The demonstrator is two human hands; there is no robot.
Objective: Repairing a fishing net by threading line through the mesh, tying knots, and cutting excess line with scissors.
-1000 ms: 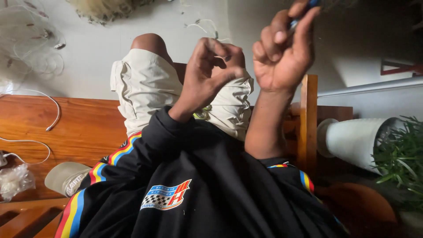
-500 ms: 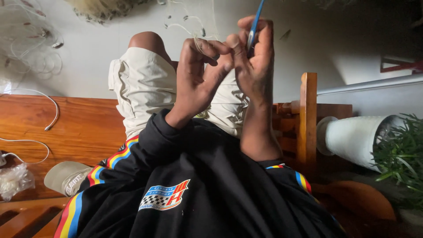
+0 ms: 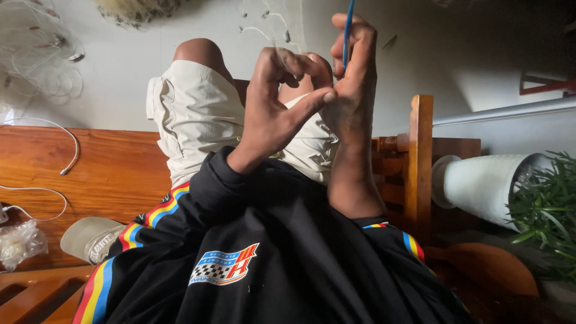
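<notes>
Both my hands are raised together above my lap. My right hand (image 3: 355, 78) grips a thin blue stick (image 3: 348, 24) that points straight up past the top edge. My left hand (image 3: 273, 105) sits just left of it with its fingers curled. Its fingertips pinch a fine pale line (image 3: 277, 51) that runs upward, and its thumb tip presses against the heel of my right hand. Below them are my light shorts (image 3: 198, 114) and black jacket (image 3: 270, 252) with striped sleeves.
I sit on a wooden bench (image 3: 108, 174) with a wooden post (image 3: 422, 156) at its right end. On the bench lie a grey cap (image 3: 90, 239), a white cable (image 3: 67, 150) and a small plastic bag (image 3: 21, 243). A white pot (image 3: 486, 186) with a green plant (image 3: 549, 210) stands at the right. Tangled clear line (image 3: 36, 54) lies on the floor.
My hands, apart a second ago, have closed together. The blue stick has swung upright, and my left thumb now touches my right hand.
</notes>
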